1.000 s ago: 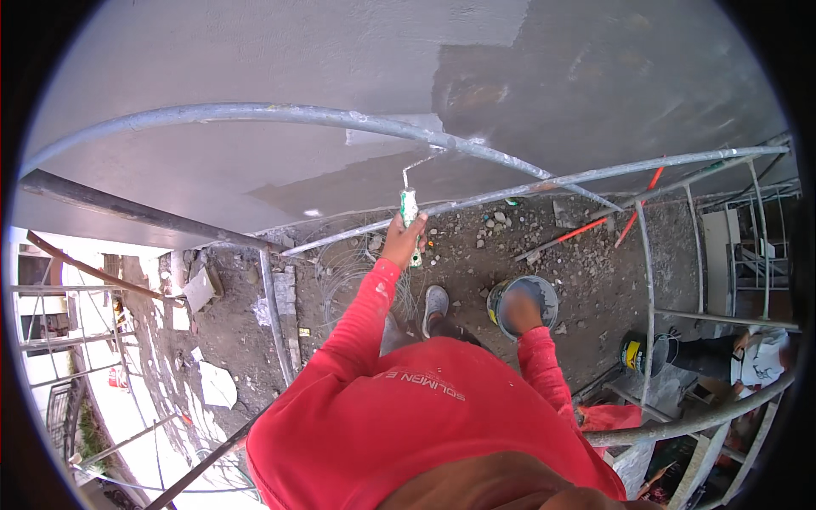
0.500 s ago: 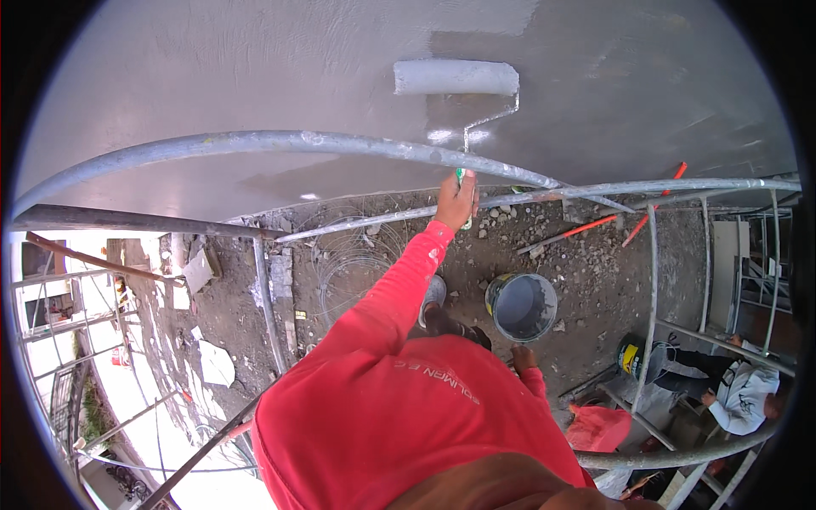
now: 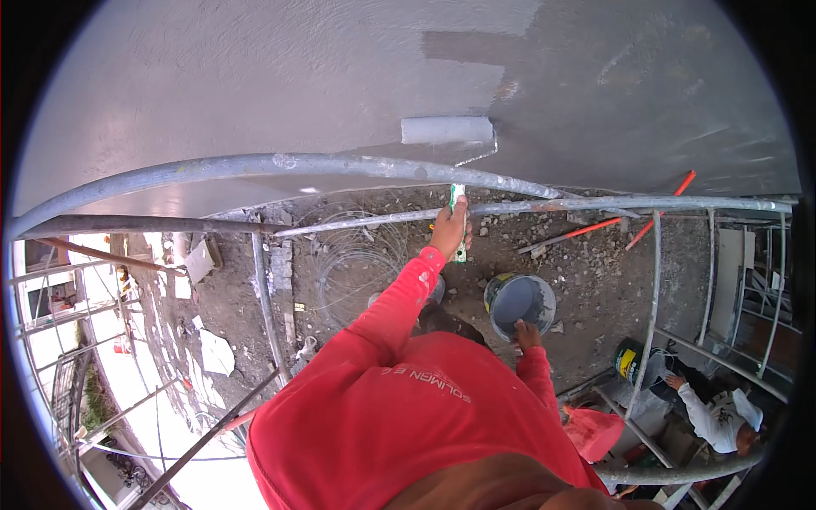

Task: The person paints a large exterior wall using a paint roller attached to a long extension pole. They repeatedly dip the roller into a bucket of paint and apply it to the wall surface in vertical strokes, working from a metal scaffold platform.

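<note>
My left hand (image 3: pixel 450 229) is closed round the green-and-white handle of a paint roller (image 3: pixel 447 130). Its pale sleeve lies against the grey wall (image 3: pixel 280 76), beyond a scaffold tube that crosses in front of the roller's frame. Paler, wet-looking coating covers much of the wall on the left, and a darker patch shows above the roller. Below and to the right is a bucket (image 3: pixel 520 308) of grey paint. My right hand (image 3: pixel 527 333) grips the bucket's near rim, fingers partly over its edge.
Scaffold tubes (image 3: pixel 340 166) run across in front of me and down both sides. On the rubble ground lie coiled wire (image 3: pixel 357 263) and orange pipes (image 3: pixel 595 228). At lower right, a person in white sleeves (image 3: pixel 714 418) is near a dark bucket (image 3: pixel 629 359).
The roller has come down the wall toward me, leaving a paler strip. My left hand has lowered with it. My right hand has moved up onto the bucket rim.
</note>
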A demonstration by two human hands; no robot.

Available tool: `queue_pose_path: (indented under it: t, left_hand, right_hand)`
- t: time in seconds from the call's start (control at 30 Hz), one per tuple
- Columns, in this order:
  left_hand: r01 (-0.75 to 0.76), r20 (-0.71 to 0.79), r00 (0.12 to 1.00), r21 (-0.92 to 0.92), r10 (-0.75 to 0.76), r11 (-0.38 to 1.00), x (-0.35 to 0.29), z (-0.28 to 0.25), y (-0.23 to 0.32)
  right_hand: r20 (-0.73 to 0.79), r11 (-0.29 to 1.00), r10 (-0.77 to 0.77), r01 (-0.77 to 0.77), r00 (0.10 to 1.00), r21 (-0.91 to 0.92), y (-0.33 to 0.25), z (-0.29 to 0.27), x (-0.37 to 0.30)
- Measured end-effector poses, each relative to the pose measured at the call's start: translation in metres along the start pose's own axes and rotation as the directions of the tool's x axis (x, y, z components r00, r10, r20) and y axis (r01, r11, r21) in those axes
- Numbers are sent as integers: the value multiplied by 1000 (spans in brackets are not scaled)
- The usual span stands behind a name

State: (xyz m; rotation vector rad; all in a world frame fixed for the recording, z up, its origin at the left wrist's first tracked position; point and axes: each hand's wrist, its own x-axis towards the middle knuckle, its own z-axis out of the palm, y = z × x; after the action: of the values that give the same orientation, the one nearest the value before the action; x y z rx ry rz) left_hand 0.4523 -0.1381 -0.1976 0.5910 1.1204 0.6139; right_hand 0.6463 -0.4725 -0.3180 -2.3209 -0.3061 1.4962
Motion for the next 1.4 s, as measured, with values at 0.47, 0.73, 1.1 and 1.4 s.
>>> queue_pose_path:
  t: [0.47, 0.73, 1.1, 1.4]
  left_hand:
    - [-81, 354, 935, 166, 17, 983, 133, -38, 9]
    - [127, -39, 992, 219, -122, 967, -18, 32, 82]
    - [-556, 143, 822, 412, 551, 722, -54, 25, 65]
    - [-666, 279, 738, 452, 615, 594, -3, 2, 95]
  right_hand:
    - [48, 989, -93, 86, 995, 121, 10, 17, -2]
    - [81, 981, -187, 181, 979, 67, 48, 33, 33]
    - [-1, 921, -389, 389, 921, 18, -24, 25, 33]
    - [-12, 828, -548, 541, 836, -147, -25, 47, 33]
